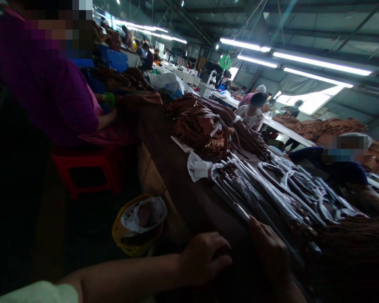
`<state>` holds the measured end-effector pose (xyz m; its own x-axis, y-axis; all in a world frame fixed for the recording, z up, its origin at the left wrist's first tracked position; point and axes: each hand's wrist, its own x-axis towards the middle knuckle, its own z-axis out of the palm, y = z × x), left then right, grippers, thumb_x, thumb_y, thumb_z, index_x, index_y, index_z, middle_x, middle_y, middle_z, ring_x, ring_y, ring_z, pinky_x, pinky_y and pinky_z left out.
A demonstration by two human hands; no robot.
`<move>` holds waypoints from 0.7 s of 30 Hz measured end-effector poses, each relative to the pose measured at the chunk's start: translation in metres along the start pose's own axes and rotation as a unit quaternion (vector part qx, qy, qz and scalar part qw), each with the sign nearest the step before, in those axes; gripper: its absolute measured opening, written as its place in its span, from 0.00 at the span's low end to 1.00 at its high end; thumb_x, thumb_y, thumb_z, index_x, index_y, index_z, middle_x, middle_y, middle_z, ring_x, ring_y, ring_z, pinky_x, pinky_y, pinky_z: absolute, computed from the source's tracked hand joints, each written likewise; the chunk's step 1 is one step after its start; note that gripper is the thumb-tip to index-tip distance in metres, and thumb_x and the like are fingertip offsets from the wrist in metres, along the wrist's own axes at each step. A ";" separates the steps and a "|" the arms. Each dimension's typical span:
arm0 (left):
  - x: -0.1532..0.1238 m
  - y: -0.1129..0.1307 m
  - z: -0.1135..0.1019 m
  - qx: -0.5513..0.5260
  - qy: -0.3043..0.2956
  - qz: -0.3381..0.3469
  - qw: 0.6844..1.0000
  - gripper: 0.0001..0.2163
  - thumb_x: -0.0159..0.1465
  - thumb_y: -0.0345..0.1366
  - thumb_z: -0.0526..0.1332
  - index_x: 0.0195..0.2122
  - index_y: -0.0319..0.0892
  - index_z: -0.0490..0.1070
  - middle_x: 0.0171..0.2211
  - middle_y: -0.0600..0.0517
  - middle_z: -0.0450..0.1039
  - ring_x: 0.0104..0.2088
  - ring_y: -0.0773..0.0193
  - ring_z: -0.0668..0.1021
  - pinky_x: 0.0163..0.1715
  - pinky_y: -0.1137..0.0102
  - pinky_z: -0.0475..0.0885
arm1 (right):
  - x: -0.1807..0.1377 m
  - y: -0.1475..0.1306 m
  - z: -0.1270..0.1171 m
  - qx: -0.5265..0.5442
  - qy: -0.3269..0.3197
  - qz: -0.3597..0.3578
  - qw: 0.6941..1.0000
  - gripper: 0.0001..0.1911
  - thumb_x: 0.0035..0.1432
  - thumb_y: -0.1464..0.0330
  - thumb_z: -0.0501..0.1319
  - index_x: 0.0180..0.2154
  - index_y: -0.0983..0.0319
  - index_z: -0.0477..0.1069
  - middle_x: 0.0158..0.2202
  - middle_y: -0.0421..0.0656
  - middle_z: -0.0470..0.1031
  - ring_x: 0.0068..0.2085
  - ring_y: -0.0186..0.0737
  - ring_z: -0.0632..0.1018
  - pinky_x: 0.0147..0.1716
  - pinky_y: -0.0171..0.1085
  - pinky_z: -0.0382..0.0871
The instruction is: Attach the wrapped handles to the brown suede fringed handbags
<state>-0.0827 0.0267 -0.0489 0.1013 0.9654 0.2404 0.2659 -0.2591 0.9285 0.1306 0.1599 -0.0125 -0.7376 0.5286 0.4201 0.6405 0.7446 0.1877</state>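
My left hand (205, 256) rests on the dark brown table top (177, 176) near its front edge, fingers curled under, and I cannot make out anything in it. My right hand (270, 250) lies just to its right, fingers stretched forward onto the near end of a pile of plastic-wrapped bag straps (271, 189). The straps run away from me in a long bundle with white wrapping. Further back lies a heap of brown fringed leather bags (205, 122). A crumpled white plastic piece (197, 166) sits between the heap and the straps.
A person in a purple top (47, 84) sits at left on a red stool (88, 166). A yellow basket with a plastic bag (139, 225) stands on the floor by the table. Other workers sit across the table and further back along the rows.
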 end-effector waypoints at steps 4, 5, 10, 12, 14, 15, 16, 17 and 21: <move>0.052 0.007 -0.024 -0.099 0.108 -0.089 0.985 0.09 0.62 0.39 0.58 0.37 0.39 0.71 0.32 0.53 0.73 0.33 0.66 0.73 0.34 0.73 0.65 | -0.007 -0.009 -0.004 0.060 0.027 -0.009 0.998 0.18 0.67 0.67 0.49 0.55 0.62 0.66 0.42 0.48 0.77 0.40 0.43 0.76 0.38 0.39 0.73; 0.064 0.004 -0.025 -0.119 0.117 -0.093 0.982 0.09 0.62 0.39 0.58 0.35 0.38 0.72 0.30 0.53 0.72 0.32 0.67 0.72 0.33 0.73 0.64 | -0.007 -0.010 -0.004 0.069 0.033 -0.010 0.997 0.18 0.67 0.67 0.49 0.55 0.61 0.66 0.42 0.48 0.77 0.41 0.43 0.76 0.39 0.40 0.73; 0.095 -0.013 -0.017 -0.209 0.085 -0.155 0.962 0.10 0.57 0.39 0.61 0.31 0.36 0.73 0.23 0.56 0.66 0.25 0.70 0.66 0.26 0.74 0.59 | -0.007 -0.015 -0.006 0.094 0.033 0.008 0.995 0.19 0.65 0.68 0.53 0.57 0.57 0.65 0.43 0.46 0.76 0.41 0.43 0.76 0.40 0.42 0.73; 0.098 -0.014 -0.017 -0.220 0.071 -0.175 0.957 0.10 0.56 0.38 0.61 0.29 0.35 0.72 0.21 0.57 0.64 0.23 0.71 0.64 0.24 0.74 0.57 | -0.007 -0.016 -0.008 0.093 0.035 0.008 0.995 0.19 0.64 0.68 0.54 0.56 0.56 0.65 0.42 0.46 0.76 0.41 0.43 0.76 0.40 0.42 0.72; 0.098 -0.012 -0.019 -0.230 0.056 -0.190 0.953 0.10 0.56 0.39 0.61 0.27 0.35 0.72 0.20 0.57 0.64 0.22 0.72 0.63 0.23 0.74 0.56 | -0.006 -0.016 -0.009 0.090 0.032 0.004 0.995 0.19 0.64 0.69 0.54 0.56 0.55 0.66 0.42 0.45 0.76 0.40 0.42 0.76 0.40 0.41 0.72; 0.098 -0.011 -0.020 -0.237 0.047 -0.199 0.950 0.11 0.55 0.40 0.61 0.26 0.36 0.71 0.19 0.57 0.63 0.21 0.72 0.63 0.22 0.74 0.56 | -0.006 -0.016 -0.010 0.089 0.029 0.003 0.996 0.19 0.64 0.69 0.54 0.56 0.55 0.66 0.42 0.45 0.76 0.40 0.42 0.76 0.40 0.41 0.72; 0.098 -0.010 -0.022 -0.243 0.039 -0.207 0.947 0.12 0.55 0.42 0.61 0.25 0.36 0.71 0.19 0.57 0.63 0.20 0.72 0.62 0.22 0.74 0.56 | -0.006 -0.016 -0.010 0.089 0.027 0.003 0.996 0.19 0.64 0.69 0.54 0.56 0.55 0.66 0.42 0.45 0.76 0.40 0.42 0.76 0.40 0.41 0.72; 0.098 -0.009 -0.023 -0.246 0.029 -0.215 0.945 0.13 0.55 0.43 0.62 0.24 0.36 0.71 0.18 0.57 0.63 0.20 0.73 0.62 0.21 0.75 0.55 | -0.006 -0.017 -0.011 0.088 0.028 0.003 0.996 0.19 0.64 0.69 0.54 0.56 0.55 0.66 0.42 0.45 0.76 0.40 0.42 0.76 0.41 0.41 0.72; 0.100 -0.010 -0.026 -0.250 -0.031 -0.250 0.935 0.16 0.49 0.46 0.66 0.20 0.37 0.69 0.15 0.58 0.60 0.15 0.74 0.59 0.17 0.74 0.50 | -0.008 -0.018 -0.011 0.084 0.017 -0.005 0.996 0.18 0.64 0.69 0.54 0.55 0.55 0.67 0.43 0.45 0.76 0.40 0.42 0.76 0.41 0.42 0.72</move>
<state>-0.1006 0.1265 -0.0271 0.1443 0.9541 -0.2623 -0.1844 0.2863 0.9402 0.1273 0.1373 -0.0098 -0.7335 0.5093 0.4501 0.5871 0.8084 0.0421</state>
